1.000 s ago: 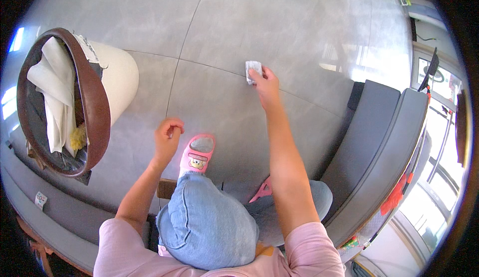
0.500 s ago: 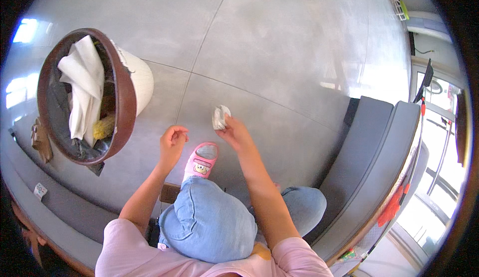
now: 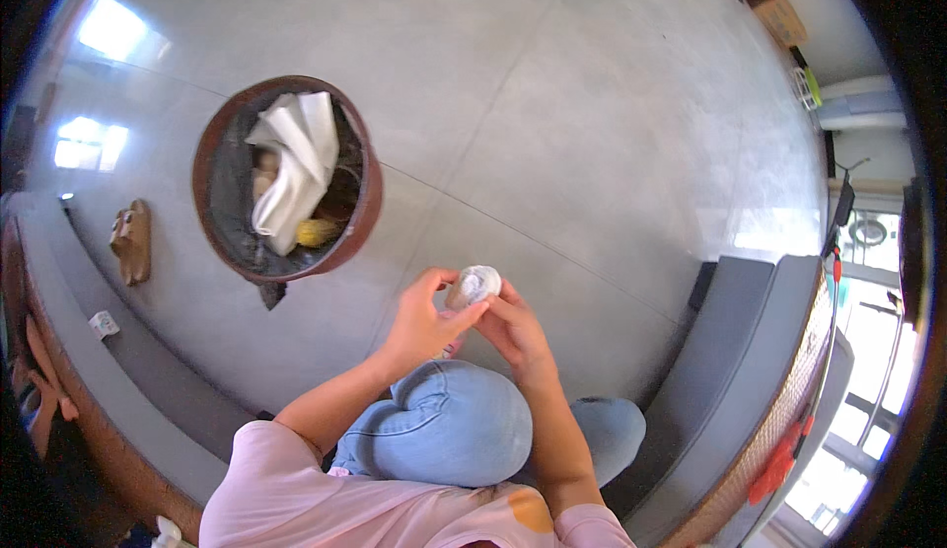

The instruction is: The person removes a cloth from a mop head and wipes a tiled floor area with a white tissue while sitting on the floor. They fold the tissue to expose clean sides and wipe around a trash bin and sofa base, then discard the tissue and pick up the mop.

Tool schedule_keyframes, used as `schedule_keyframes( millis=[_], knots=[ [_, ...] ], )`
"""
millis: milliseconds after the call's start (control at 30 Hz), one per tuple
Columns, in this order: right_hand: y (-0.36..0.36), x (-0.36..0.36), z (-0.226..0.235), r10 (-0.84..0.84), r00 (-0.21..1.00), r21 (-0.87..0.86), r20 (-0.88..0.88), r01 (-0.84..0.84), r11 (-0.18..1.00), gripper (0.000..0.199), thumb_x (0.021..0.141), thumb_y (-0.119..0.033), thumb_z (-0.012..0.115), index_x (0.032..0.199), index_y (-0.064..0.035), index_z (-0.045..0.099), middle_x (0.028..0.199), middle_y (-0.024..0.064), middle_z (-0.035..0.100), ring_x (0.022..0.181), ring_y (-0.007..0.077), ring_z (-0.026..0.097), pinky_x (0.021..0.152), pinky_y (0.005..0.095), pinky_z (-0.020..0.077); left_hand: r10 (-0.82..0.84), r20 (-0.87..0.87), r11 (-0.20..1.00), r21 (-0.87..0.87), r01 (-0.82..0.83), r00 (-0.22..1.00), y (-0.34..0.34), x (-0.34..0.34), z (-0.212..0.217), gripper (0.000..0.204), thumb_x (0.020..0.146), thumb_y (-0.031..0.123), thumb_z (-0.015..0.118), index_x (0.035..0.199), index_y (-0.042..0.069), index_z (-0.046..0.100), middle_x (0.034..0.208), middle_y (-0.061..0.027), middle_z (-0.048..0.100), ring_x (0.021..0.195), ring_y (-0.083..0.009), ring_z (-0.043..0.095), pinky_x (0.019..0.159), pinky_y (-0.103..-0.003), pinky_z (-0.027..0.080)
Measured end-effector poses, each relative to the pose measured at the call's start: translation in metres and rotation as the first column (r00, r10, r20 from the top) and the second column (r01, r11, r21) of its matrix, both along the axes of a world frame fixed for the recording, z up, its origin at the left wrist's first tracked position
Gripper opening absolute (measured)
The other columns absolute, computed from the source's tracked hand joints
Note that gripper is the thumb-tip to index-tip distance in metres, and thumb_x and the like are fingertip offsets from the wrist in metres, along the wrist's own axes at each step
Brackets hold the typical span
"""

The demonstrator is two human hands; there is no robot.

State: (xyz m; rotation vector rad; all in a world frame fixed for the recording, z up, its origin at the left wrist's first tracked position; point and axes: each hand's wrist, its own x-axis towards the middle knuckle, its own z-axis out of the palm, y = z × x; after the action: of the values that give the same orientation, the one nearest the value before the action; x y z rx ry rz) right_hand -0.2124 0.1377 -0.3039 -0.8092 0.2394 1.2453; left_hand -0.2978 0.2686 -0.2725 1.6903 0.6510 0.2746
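Observation:
Above my knees, both hands meet at a small white crumpled wad (image 3: 479,282), rounded and wrinkled. Whether it is paper or thin plastic I cannot tell. My left hand (image 3: 426,319) grips it from the left, thumb along its lower edge. From the right, the fingers of my right hand (image 3: 515,329) close on its other side. Beyond my left hand stands a brown-rimmed bin (image 3: 371,203) lined with a black bag. White crumpled sheets (image 3: 296,168) and something yellow (image 3: 316,232) lie in it.
Tan sandals (image 3: 133,242) lie left of the bin. Grey padded seats curve along the left (image 3: 148,380) and right (image 3: 730,351) sides. A small white box (image 3: 103,325) rests on the left seat. A red-and-black pole (image 3: 824,341) leans at the far right.
My left hand has come over to the wad, which only my right hand held before. The wad is now between both hands. The view has shifted, so the bin appears farther right.

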Motion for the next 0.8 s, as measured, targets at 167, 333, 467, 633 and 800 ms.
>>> schedule_keyframes(
  millis=[167,333,467,633,800],
  knots=[
    [0.019,0.008,0.055,0.022,0.999,0.124,0.027,-0.025,0.992,0.038,0.084,-0.016,0.055,0.119,-0.0035,0.044,0.117,0.0138,0.05,0.112,0.0265,0.045,0.096,0.0463,0.0347,0.111,-0.037,0.99,0.09,-0.108,0.993,0.05,-0.034,0.037,0.034,0.07,0.015,0.07,0.096,-0.002,0.055,0.083,-0.0092,0.059,0.08,-0.0148,0.056,0.072,-0.028,0.045],
    [-0.009,0.023,0.057,-0.124,0.991,0.017,0.041,0.123,0.992,0.033,0.084,-0.014,0.053,0.115,-0.0037,0.046,0.107,0.0124,0.055,0.102,0.025,0.051,0.092,0.0427,0.0386,0.56,0.218,0.725,0.338,-0.6,0.799,0.188,-0.067,0.133,0.022,0.082,0.007,0.059,0.103,-0.001,0.056,0.099,-0.0081,0.058,0.085,-0.0109,0.055,0.075,-0.025,0.046],
    [-0.028,0.02,0.047,-0.2,0.98,-0.079,0.02,0.201,0.976,0.028,0.086,-0.012,0.05,0.112,-0.0031,0.047,0.098,0.0097,0.056,0.092,0.0212,0.053,0.086,0.0391,0.0423,0.354,0.163,0.728,0.569,-0.381,0.921,0.261,-0.08,0.145,0.025,0.079,0.009,0.062,0.103,0.002,0.058,0.098,-0.0063,0.059,0.089,-0.014,0.056,0.077,-0.025,0.046],
    [-0.057,0.012,0.036,-0.246,0.969,-0.164,0.016,0.245,0.956,0.021,0.085,-0.012,0.051,0.105,-0.005,0.051,0.092,0.0068,0.057,0.085,0.0191,0.053,0.08,0.0364,0.0441,-0.12,-0.288,0.524,0.795,0.307,0.95,0.266,-0.05,0.095,0.031,0.065,0.003,0.065,0.096,0.006,0.062,0.095,-0.0088,0.059,0.089,-0.0255,0.055,0.081,-0.037,0.043],
    [-0.082,0.01,0.037,-0.315,0.948,-0.23,0.046,0.316,0.92,0.019,0.085,-0.009,0.049,0.104,-0.0035,0.052,0.088,0.0069,0.056,0.084,0.0185,0.054,0.079,0.0357,0.0452,-0.235,-0.431,0.44,0.752,0.491,0.871,0.271,-0.03,0.061,0.025,0.06,0.002,0.065,0.085,0.006,0.063,0.083,-0.0091,0.059,0.085,-0.0284,0.053,0.077,-0.04,0.042]
  ],
)
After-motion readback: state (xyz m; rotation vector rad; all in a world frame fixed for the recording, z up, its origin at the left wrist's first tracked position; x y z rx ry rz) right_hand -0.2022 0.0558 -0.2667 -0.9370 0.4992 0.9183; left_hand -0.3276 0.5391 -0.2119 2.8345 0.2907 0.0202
